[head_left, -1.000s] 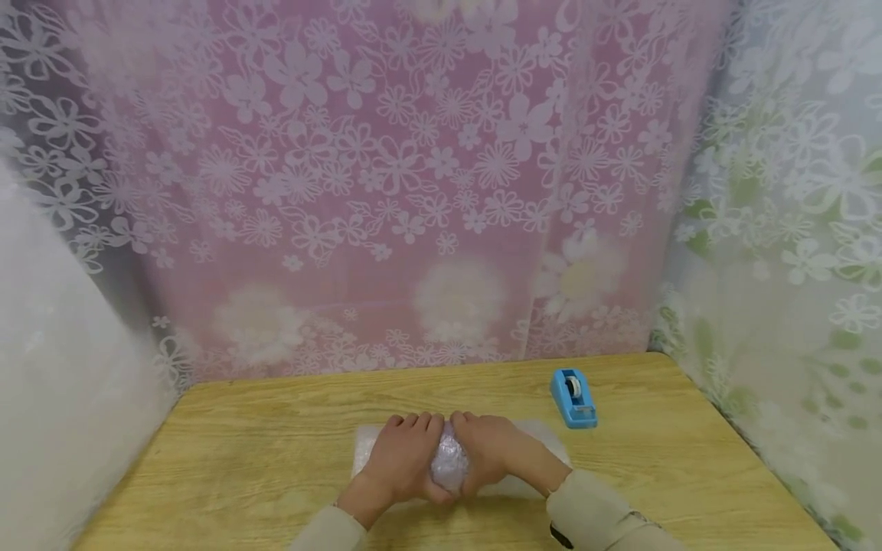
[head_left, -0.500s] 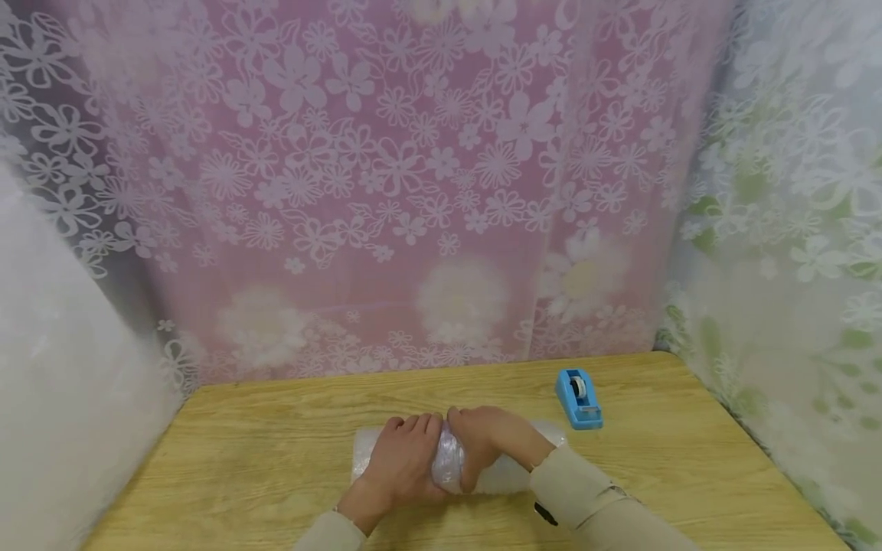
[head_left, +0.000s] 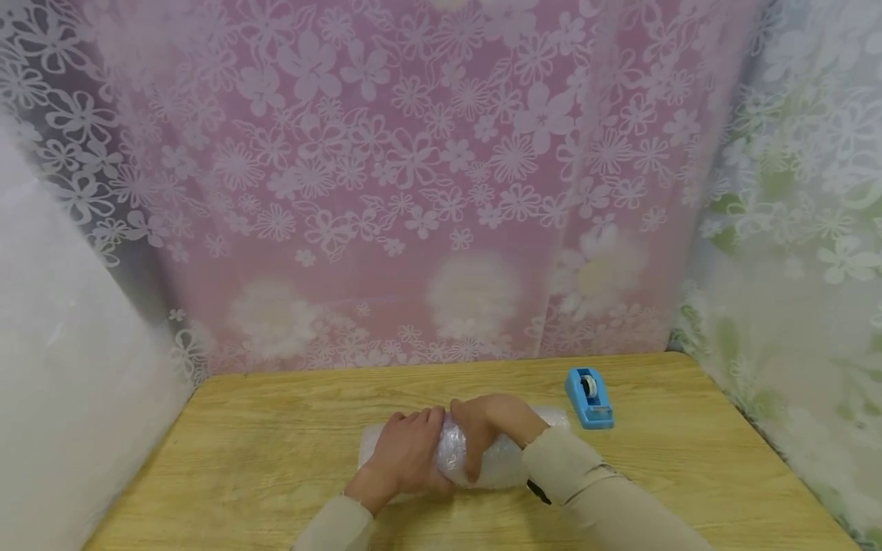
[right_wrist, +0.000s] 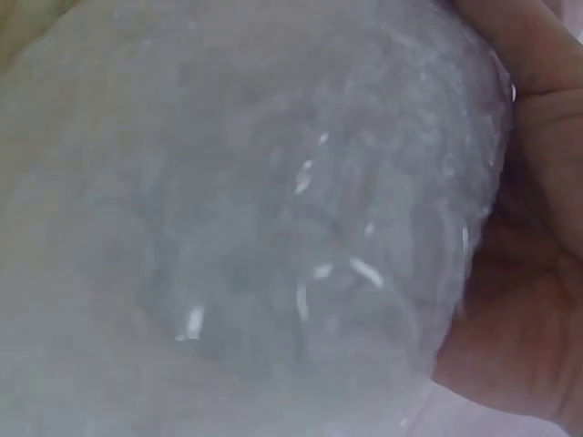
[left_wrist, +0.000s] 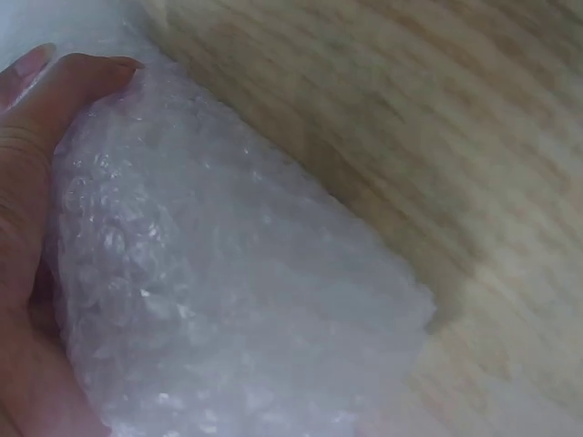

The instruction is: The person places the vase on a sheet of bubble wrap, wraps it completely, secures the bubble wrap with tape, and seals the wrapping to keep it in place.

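A roll of clear bubble wrap point(head_left: 506, 463) lies crosswise near the front middle of the table, both hands around it. My left hand point(head_left: 409, 451) grips its left half from above, fingers over the far side and thumb along the near side. Just to the right, my right hand point(head_left: 480, 428) clasps the roll with its wrist bent, thumb pointing down the near side. A shiny bulge of wrap shows between the hands. The left wrist view shows the open-ended bubble wrap point(left_wrist: 209, 255) beside the curled fingers. Up close in the right wrist view, the palm point(right_wrist: 547, 228) wraps its edge. Whatever is inside is hidden.
A blue tape dispenser point(head_left: 589, 398) with a white roll of tape stands on the wooden table point(head_left: 276, 451), behind and right of the hands. Floral curtains point(head_left: 413, 191) hang behind the table and at its right; whitish sheeting point(head_left: 62, 344) hangs at the left.
My right hand has turned over the roll, its wrist bending further and its forearm shifting left. More of the wrap's right half now shows. The left hand keeps its grip; the head view has shifted slightly.
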Tool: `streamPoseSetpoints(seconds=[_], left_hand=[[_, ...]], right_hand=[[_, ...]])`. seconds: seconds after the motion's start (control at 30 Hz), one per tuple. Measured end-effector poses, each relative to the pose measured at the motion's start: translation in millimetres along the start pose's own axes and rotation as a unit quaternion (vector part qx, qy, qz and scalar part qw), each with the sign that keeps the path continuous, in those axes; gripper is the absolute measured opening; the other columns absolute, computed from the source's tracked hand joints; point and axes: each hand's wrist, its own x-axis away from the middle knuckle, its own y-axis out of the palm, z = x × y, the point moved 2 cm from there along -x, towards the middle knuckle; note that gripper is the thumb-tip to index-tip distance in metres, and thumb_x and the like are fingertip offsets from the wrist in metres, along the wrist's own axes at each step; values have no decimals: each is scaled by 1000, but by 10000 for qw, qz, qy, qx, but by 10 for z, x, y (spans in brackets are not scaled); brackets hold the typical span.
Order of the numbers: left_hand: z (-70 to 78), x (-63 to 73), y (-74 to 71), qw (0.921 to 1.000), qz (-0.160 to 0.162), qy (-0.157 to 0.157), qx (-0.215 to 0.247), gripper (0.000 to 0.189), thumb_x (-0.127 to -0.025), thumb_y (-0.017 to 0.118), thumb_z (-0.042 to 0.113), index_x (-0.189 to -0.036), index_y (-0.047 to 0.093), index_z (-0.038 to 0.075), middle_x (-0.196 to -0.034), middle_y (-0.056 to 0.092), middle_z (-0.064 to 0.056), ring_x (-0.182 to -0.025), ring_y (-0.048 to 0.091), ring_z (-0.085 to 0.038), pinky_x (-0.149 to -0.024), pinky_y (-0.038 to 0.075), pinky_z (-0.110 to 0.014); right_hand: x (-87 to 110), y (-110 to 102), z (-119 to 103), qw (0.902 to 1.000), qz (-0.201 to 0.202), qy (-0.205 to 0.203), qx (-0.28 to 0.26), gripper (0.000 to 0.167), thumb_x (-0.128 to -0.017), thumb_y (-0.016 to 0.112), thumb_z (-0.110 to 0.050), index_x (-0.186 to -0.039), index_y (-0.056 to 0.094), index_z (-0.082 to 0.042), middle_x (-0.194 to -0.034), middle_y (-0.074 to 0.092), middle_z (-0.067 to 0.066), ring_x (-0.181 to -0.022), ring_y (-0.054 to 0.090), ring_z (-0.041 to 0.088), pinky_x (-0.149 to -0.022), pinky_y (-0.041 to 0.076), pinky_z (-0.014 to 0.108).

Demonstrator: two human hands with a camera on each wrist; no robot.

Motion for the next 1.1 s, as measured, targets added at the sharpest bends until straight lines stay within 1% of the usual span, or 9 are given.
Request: streamPoseSetpoints(seconds=[0.17,0.3,0.47,0.6,0.77,0.87,0.93,1.0,1.1], left_hand=[[9,-13,-34,9998,-87,53,-145,83,-53,78,63,-110,51,10,-94,59,1,-83,60,-16,-72,46,-35],[22,-6,-24,9997,-182,24,-180,84,-54,77,65,-112,50,10,-96,60,0,-84,60,-17,-73,47,-36],[45,-11,-17,9995,-238,-27,-218,84,-56,76,68,-111,50,11,-95,60,-1,-83,61,-18,-71,47,-37],[61,-26,-20,9990,-321,-119,-272,85,-55,76,69,-112,51,11,-95,60,-1,-83,61,-18,-71,48,-37],[69,-34,-23,9989,-396,-115,-208,85,-56,76,69,-112,50,11,-93,59,0,-82,60,-17,-72,48,-37],[77,-36,-34,9985,-552,-59,17,85,-57,77,68,-114,50,11,-95,59,0,-83,60,-16,-74,48,-38],[88,-27,-56,9965,-793,-17,269,85,-57,78,66,-115,50,11,-95,59,2,-81,59,-15,-74,48,-37],[103,-6,-90,9911,-1151,21,661,81,-57,80,62,-114,50,12,-92,58,4,-76,57,-12,-72,48,-34],[131,35,-154,9763,-1705,27,1335,73,-58,83,55,-110,50,16,-86,55,9,-70,53,-7,-66,48,-28]], right_hand=[[66,65,30,9984,353,-314,-316,74,-59,89,-31,-116,47,-12,-100,54,-1,-90,55,15,-78,48,34],[168,144,13,9926,1059,-454,370,95,-60,87,-43,-135,43,-7,-122,53,8,-110,53,24,-88,46,40],[297,320,-17,9623,2218,-529,1485,98,-67,79,-52,-139,40,1,-133,49,15,-120,48,31,-97,41,43],[313,464,4,9338,3063,-607,1746,98,-67,76,-58,-136,41,2,-127,53,14,-115,52,29,-93,43,43],[287,528,39,9231,3356,-689,1745,91,-63,80,-56,-128,46,-2,-113,56,12,-102,56,28,-84,47,42],[309,508,51,9245,3269,-721,1824,88,-60,81,-57,-122,48,-4,-104,56,11,-90,57,27,-76,50,40],[348,486,50,9310,3075,-788,1799,88,-59,80,-60,-119,49,-4,-100,57,10,-85,58,25,-71,50,38],[392,461,50,9464,2678,-876,1581,85,-58,81,-60,-117,50,-6,-96,57,7,-81,58,23,-67,51,37],[448,426,56,9720,1896,-894,1059,80,-57,82,-59,-114,50,-11,-93,55,1,-77,57,17,-66,51,37]])
